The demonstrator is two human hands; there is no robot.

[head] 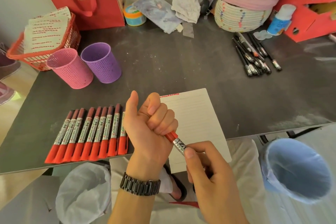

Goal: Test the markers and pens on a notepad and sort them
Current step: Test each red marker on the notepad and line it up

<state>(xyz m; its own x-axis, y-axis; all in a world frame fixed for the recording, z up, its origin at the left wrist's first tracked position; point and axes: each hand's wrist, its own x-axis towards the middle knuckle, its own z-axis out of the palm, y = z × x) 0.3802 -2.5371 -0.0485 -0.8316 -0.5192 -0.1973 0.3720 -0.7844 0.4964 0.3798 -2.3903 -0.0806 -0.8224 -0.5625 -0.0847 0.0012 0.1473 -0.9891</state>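
Observation:
Both hands hold one red marker [177, 141] over the near edge of the lined notepad [198, 123]. My left hand [151, 123] is a fist round the marker's red end, thumb sticking up. My right hand [209, 169] pinches the silver barrel from below. A row of several red markers [87, 134] lies on the table left of my left wrist. Several black pens [254, 56] lie in a loose pile at the far right.
A pink perforated cup [71, 69] and a purple one [101, 62] stand at the far left. Behind them is a red basket [20, 51] of papers. A white-lined bin [83, 192] and a blue bin [296, 169] sit below the table's near edge.

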